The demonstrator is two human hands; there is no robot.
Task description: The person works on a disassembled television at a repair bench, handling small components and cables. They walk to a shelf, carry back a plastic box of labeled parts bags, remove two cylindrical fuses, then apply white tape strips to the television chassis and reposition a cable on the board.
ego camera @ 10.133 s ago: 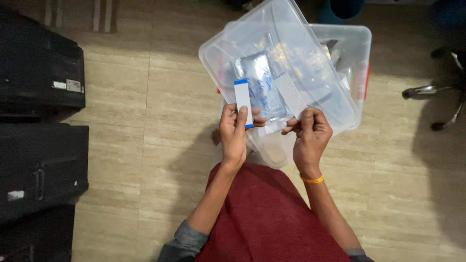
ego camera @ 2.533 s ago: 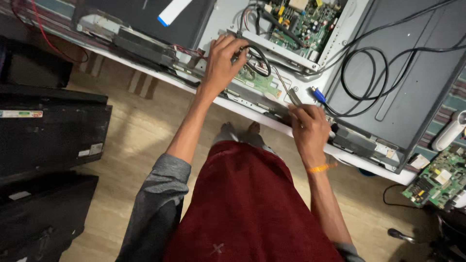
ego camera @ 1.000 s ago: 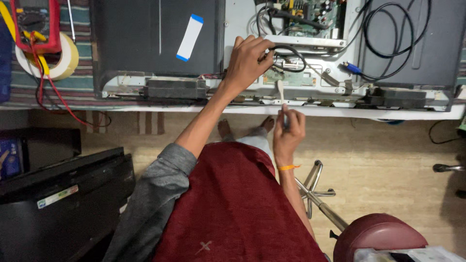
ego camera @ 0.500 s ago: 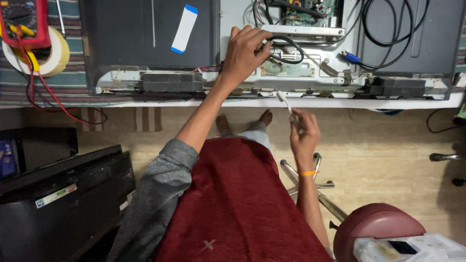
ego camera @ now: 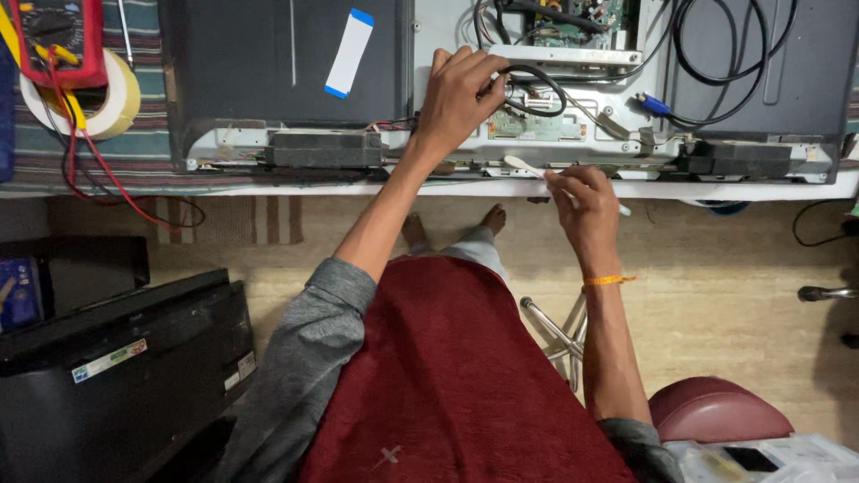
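The left hand (ego camera: 456, 94) rests on the open back of the panel (ego camera: 626, 98), its fingers curled around a black cable (ego camera: 537, 85), probably to keep that loop away from the small board (ego camera: 537, 125) below it. The right hand (ego camera: 582, 192) is closed around a thin white tool (ego camera: 523, 165), held like a pen; its tip points left and far, just near the lower edge of the panel, so it can reach the board. The panel lies flat on the surface (ego camera: 268, 190), and a white ribbon (ego camera: 349, 40) lies on its dark left part. A tape roll (ego camera: 112, 98) and a meter (ego camera: 58, 36) are at the far left. Compared with half a second ago, the right hand has come up from below the edge, and the tool tip is now over the panel frame. The left hand stays on the cable.
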